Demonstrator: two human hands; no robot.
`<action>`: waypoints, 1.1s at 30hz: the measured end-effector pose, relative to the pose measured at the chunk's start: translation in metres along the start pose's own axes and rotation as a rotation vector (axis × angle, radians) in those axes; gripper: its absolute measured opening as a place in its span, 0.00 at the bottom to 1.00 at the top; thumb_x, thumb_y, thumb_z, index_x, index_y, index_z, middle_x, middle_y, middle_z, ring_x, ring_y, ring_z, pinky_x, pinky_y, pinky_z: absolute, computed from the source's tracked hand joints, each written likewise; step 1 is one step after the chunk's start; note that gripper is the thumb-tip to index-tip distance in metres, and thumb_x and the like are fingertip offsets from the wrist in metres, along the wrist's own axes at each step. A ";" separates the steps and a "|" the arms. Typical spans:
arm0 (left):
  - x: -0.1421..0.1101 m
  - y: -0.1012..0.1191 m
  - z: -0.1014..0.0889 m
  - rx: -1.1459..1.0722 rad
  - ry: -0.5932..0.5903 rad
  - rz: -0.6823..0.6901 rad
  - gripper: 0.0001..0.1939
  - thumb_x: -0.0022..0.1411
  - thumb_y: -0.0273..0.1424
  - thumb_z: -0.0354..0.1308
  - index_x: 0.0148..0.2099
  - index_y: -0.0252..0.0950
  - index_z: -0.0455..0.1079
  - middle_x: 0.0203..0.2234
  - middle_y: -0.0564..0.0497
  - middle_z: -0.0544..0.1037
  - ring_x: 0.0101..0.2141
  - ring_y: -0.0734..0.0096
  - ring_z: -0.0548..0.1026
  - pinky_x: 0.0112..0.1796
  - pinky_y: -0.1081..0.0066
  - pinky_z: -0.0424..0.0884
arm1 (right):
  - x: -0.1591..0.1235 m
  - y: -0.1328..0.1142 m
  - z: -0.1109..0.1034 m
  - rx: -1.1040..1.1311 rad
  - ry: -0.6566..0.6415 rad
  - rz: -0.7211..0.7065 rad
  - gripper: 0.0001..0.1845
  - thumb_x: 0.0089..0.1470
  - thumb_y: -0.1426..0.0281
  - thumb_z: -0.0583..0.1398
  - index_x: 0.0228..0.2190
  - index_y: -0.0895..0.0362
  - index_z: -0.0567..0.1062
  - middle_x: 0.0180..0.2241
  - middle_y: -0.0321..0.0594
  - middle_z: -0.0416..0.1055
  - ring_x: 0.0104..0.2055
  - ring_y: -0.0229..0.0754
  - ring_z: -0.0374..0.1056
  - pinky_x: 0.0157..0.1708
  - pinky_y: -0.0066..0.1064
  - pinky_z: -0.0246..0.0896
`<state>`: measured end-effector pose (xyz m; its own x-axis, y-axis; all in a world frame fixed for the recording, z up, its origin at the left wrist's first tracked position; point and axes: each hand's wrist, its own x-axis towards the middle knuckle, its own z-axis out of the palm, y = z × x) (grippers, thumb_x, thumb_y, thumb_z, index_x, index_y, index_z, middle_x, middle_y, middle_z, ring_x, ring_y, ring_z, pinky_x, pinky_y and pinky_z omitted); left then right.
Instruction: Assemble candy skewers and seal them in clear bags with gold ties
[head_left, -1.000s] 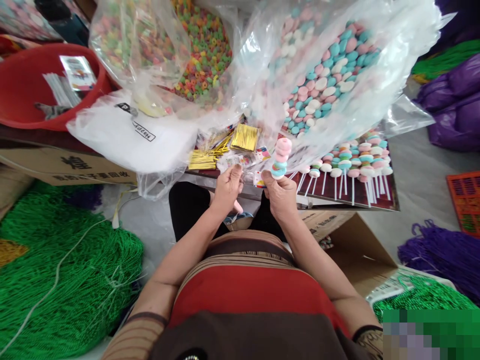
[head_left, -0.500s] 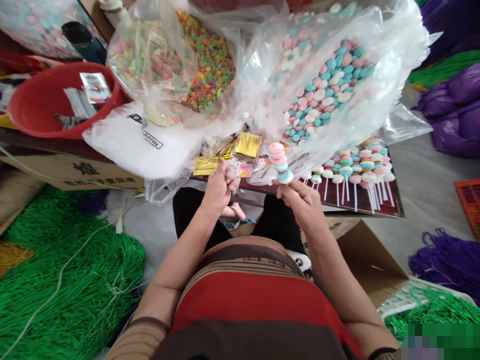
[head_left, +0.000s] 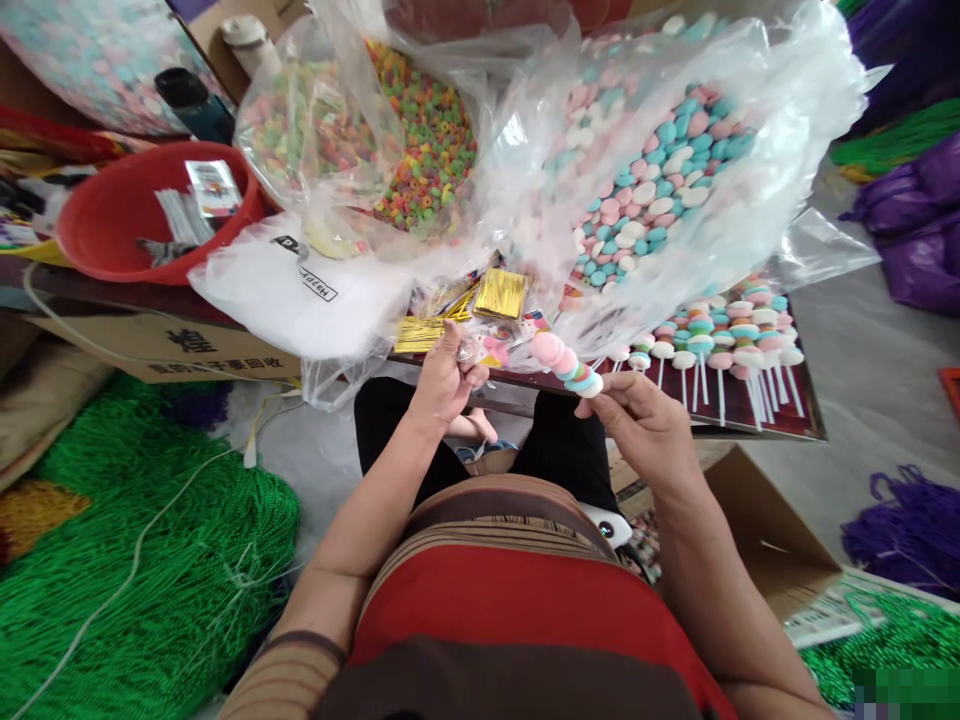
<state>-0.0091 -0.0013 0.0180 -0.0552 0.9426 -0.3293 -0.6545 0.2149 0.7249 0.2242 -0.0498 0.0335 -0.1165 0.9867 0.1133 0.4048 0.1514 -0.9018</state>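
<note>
My right hand (head_left: 645, 420) is closed around the stick end of a candy skewer (head_left: 567, 366), just below its lowest white piece. Pink, blue, green and white candies are threaded on it, and the skewer tilts up to the left. In my left hand (head_left: 448, 378), thumb and fingers pinch a crinkled clear plastic bag (head_left: 489, 350) with a pink print, partly hidden by the fingers. Gold twist ties (head_left: 501, 293) lie in a pack just beyond. More candy skewers (head_left: 739, 335) are piled at the table's right end, white sticks toward me.
Large clear bags hold ring candies (head_left: 427, 140) and pink, white and blue candies (head_left: 637, 205). A red basin (head_left: 97, 235) with white sticks stands at left, beside a white bag (head_left: 300, 290). An open cardboard box (head_left: 765, 530) and green strands (head_left: 150, 560) are below the table.
The candy skewer has tipped from nearly upright to leaning left, as my right hand turned and shifted slightly right. My left hand still pinches the clear bag. The whole view has shifted a little.
</note>
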 end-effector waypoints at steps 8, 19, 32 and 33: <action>0.000 -0.004 0.000 0.049 -0.047 0.036 0.32 0.60 0.55 0.63 0.22 0.36 0.56 0.15 0.60 0.57 0.16 0.85 0.56 0.17 0.80 0.57 | 0.001 0.000 -0.008 -0.102 0.004 -0.054 0.07 0.58 0.64 0.64 0.33 0.52 0.81 0.26 0.35 0.80 0.28 0.39 0.73 0.29 0.30 0.65; 0.005 -0.015 -0.011 0.148 -0.074 0.121 0.31 0.57 0.55 0.65 0.23 0.35 0.60 0.16 0.60 0.60 0.16 0.85 0.60 0.18 0.79 0.58 | 0.002 0.001 -0.013 -0.058 0.119 -0.176 0.03 0.57 0.68 0.67 0.31 0.50 0.82 0.31 0.37 0.79 0.33 0.42 0.73 0.35 0.35 0.68; 0.010 -0.023 -0.019 0.280 -0.156 0.211 0.33 0.55 0.60 0.63 0.23 0.36 0.60 0.15 0.59 0.61 0.15 0.84 0.61 0.19 0.77 0.57 | 0.001 0.011 -0.016 -0.279 0.176 -0.226 0.05 0.58 0.69 0.65 0.31 0.51 0.83 0.31 0.39 0.79 0.33 0.41 0.74 0.34 0.33 0.69; 0.010 -0.024 -0.021 0.305 -0.158 0.229 0.32 0.56 0.59 0.64 0.24 0.36 0.60 0.15 0.59 0.62 0.16 0.84 0.61 0.19 0.77 0.57 | 0.001 0.012 -0.018 -0.277 0.179 -0.221 0.05 0.58 0.69 0.65 0.31 0.51 0.83 0.32 0.39 0.79 0.33 0.41 0.74 0.34 0.33 0.69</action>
<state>-0.0101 -0.0023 -0.0151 -0.0416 0.9974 -0.0587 -0.3839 0.0383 0.9226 0.2449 -0.0462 0.0306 -0.0781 0.9196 0.3851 0.6198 0.3473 -0.7037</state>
